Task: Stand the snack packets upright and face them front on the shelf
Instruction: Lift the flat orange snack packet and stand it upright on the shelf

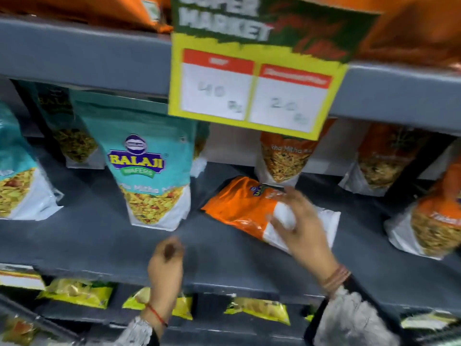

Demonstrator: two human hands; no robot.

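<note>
Reaching with spread fingers, right hand (299,221) touches fallen orange packet (239,208).

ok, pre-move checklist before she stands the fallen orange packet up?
1. Orange packet lying flat on the shelf: not ok, needs standing.
2. Right hand on it: over its white lower end, fingers spread; firm grip cannot tell, blurred.
3. Left hand free: ok, loosely curled at the shelf edge, holding nothing visible.
4. Landing spot: ok, bare shelf in front of the upright orange packet behind.
5. Neighbour clearance: ok, teal Balaji packet stands apart to the left.
6. Overhead: price sign hangs down above the spot; clearance cannot tell.
</note>
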